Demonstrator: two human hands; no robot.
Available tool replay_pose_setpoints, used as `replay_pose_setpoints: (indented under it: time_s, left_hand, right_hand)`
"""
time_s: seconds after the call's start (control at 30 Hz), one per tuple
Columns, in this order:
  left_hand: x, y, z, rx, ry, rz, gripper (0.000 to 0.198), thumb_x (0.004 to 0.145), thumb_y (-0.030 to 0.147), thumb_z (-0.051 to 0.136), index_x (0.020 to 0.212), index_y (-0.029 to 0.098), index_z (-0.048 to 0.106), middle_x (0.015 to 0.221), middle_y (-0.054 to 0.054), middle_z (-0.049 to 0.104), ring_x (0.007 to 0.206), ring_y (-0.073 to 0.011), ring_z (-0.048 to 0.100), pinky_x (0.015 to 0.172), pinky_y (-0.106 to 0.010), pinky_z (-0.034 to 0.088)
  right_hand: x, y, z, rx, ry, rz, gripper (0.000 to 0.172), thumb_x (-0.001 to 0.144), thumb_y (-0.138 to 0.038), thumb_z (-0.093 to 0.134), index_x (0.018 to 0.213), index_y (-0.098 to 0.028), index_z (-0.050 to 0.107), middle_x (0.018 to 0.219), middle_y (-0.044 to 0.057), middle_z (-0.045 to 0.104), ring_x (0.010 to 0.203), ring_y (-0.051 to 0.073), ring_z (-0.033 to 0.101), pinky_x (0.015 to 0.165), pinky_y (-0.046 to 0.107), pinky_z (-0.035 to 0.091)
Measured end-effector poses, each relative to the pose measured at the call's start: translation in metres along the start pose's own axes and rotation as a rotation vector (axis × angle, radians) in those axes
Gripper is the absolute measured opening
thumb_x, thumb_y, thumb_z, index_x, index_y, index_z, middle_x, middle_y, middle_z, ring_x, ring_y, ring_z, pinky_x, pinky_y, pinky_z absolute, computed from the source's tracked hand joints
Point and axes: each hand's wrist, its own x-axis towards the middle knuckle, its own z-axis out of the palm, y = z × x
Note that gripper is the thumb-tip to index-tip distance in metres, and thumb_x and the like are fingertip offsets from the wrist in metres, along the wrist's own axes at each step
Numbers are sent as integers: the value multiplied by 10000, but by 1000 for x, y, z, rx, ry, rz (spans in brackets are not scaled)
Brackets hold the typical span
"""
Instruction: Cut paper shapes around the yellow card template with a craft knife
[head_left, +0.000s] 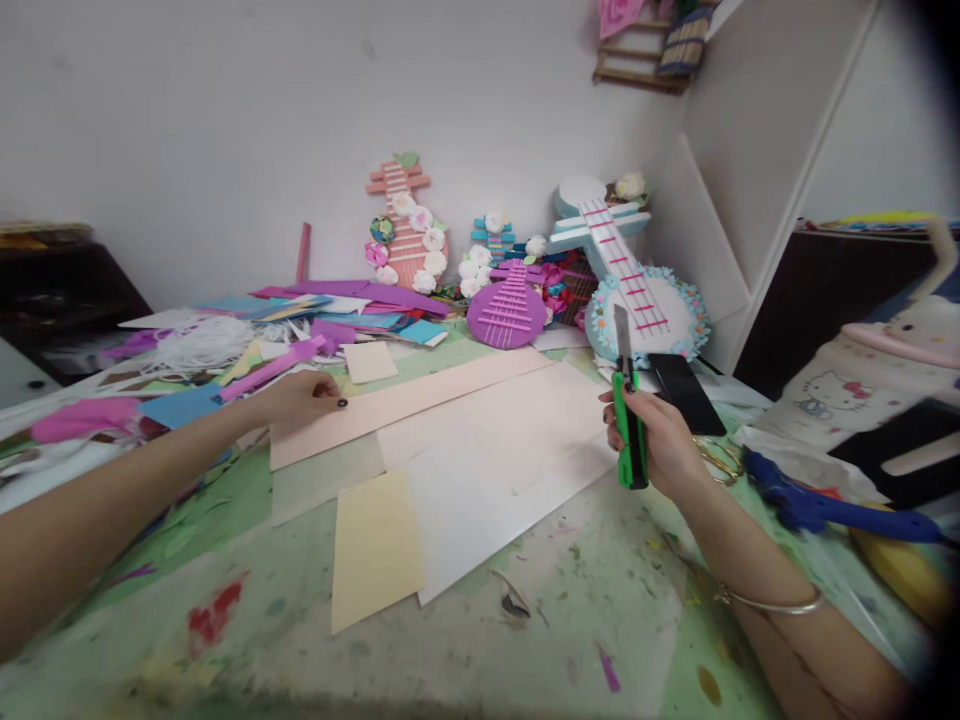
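Note:
My left hand (304, 398) is at the left end of a long pale pink foam strip (435, 390), its fingers curled in a pinch at the strip's upper edge. A green utility knife (631, 440) is upright in my right hand (660, 435), with the blade pointing up and away from me. Below the strip lie a large white sheet (480, 520) and a pale cream sheet (510, 430), partly overlapping. A yellowish square piece (379, 550) rests on the white sheet's left end. Beyond the strip sits a small cream piece (370, 362).
Coloured foam scraps (360, 305) and white strings (202, 345) heap at the back left. Decorated lute-shaped crafts (506, 305) lean by the wall. On the right are a black phone (686, 393), gold scissors (718, 460), a blue glue gun (840, 510) and a cartoon-printed cup (817, 390).

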Motion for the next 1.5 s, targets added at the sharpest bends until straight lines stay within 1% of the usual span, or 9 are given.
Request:
replay_pose_setpoints:
  time_s: [0.13, 0.2, 0.33, 0.47, 0.73, 0.9, 1.0, 1.17, 1.5]
  left_hand:
    - [2, 1, -11, 72, -236, 32, 335, 935, 363, 597, 1190, 147, 584, 1180, -72, 603, 1004, -236, 623, 840, -415, 544]
    - [4, 2, -17, 104, -269, 34, 336, 937, 365, 594, 1193, 149, 582, 1182, -74, 602, 1005, -235, 623, 842, -416, 543]
    - [6, 3, -29, 167, -302, 43, 333, 938, 365, 591, 1192, 150, 582, 1180, -74, 603, 1003, -233, 623, 842, -415, 543]
    - [7, 2, -33, 219, -302, 48, 335, 936, 367, 594, 1189, 147, 584, 1177, -71, 604, 1002, -236, 623, 839, -413, 544]
    - [3, 10, -22, 268, -223, 59, 333, 937, 358, 595, 1197, 151, 579, 1182, -77, 602, 1000, -228, 624, 839, -414, 545]
    - [-20, 48, -17, 211, -92, 114, 258, 896, 379, 600, 1025, 156, 599, 1061, -74, 613, 953, -216, 592, 843, -381, 485]
    - [-49, 83, -10, 109, -187, 189, 280, 803, 501, 584, 813, 221, 583, 842, -18, 626, 768, -190, 579, 688, -282, 439]
    - [-91, 125, 2, 67, -325, 190, 456, 494, 551, 782, 737, 251, 540, 805, -29, 613, 726, -233, 557, 606, -297, 382]
    - [-97, 137, 2, 1, -427, 37, 411, 476, 379, 770, 658, 252, 424, 729, 3, 564, 677, -218, 513, 549, -287, 340]
  right_hand:
    - [-5, -1, 0, -481, -74, -31, 272, 612, -296, 779, 837, -163, 705, 600, -9, 651, 285, 67, 367, 336, 240, 279]
    - [-7, -1, 0, -787, -164, -141, 190, 656, -204, 706, 844, -185, 724, 533, -25, 624, 342, 124, 475, 411, 260, 374]
    - [-9, 4, 5, -1156, -466, -453, 433, 645, -28, 547, 986, -218, 734, 874, 46, 748, 836, 256, 660, 741, 327, 504]
    - [-11, 12, 10, -1185, -673, -511, 620, 666, 1, 521, 1252, -170, 629, 1275, 127, 645, 1224, 291, 541, 1018, 413, 435]
    - [-18, -6, 8, -1204, -828, -436, 525, 685, 14, 501, 1111, -217, 701, 1230, 90, 676, 1106, 280, 637, 943, 371, 479]
    - [-21, -11, 8, -1154, -871, -420, 579, 684, 23, 510, 1184, -212, 683, 1271, 89, 661, 1209, 268, 593, 1022, 375, 449]
    - [-21, -11, 2, -1128, -982, -404, 631, 670, 41, 528, 1234, -208, 665, 1356, 84, 607, 1328, 274, 492, 1103, 413, 383]
    - [-20, -13, -8, -1189, -1081, -333, 747, 651, 52, 537, 1314, -286, 608, 1485, 28, 474, 1420, 292, 356, 1151, 485, 308]
    - [-25, -21, -4, -1227, -1124, -288, 854, 546, 102, 436, 1294, -275, 603, 1477, 36, 483, 1442, 284, 311, 1163, 571, 207]
